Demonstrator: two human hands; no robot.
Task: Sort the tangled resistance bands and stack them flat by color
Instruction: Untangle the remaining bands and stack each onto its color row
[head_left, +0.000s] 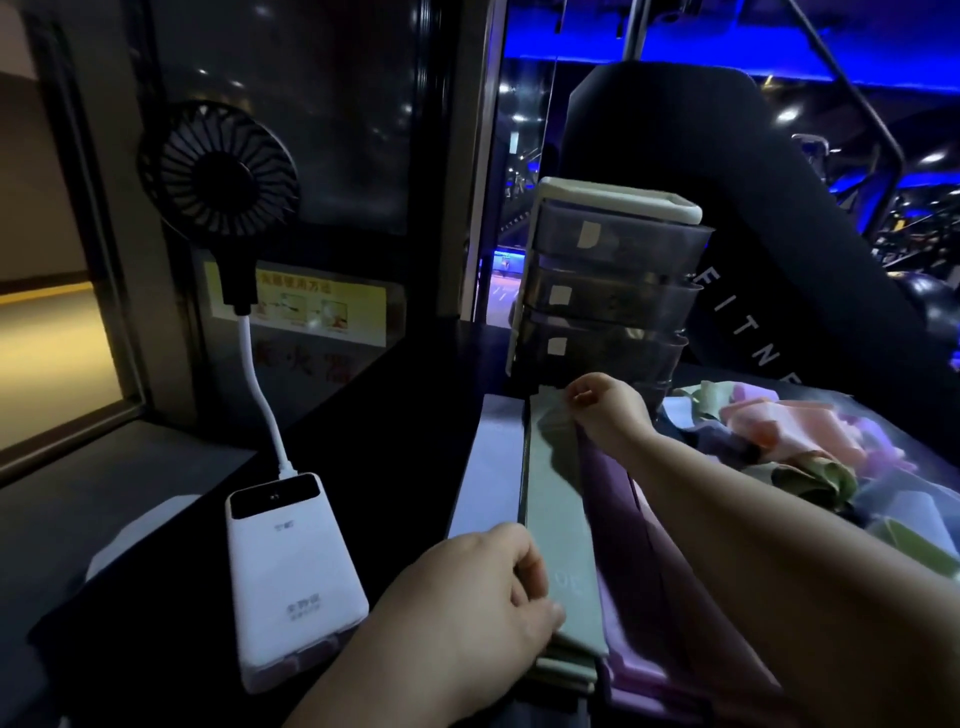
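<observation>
- Green band (558, 499): long, flat, matte strip, on the dark counter (405, 441) between a pale strip (488, 467) and the purple stack (623, 519).
- My left hand (467, 597): fingers curled, pinching its near edge.
- My right hand (608, 410): fingertips pinching its far end.
- Tangled pile (805, 441): crumpled pink, green and lilac bands, right side.

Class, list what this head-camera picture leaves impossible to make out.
Head view:
Contents of drawer unit: tinted fronts.
Part of purple stack: behind right hand and forearm.
Rest of tangled pile: cut by right edge.
Text on yellow sign: blurred.
Near end of green band: under left hand.
</observation>
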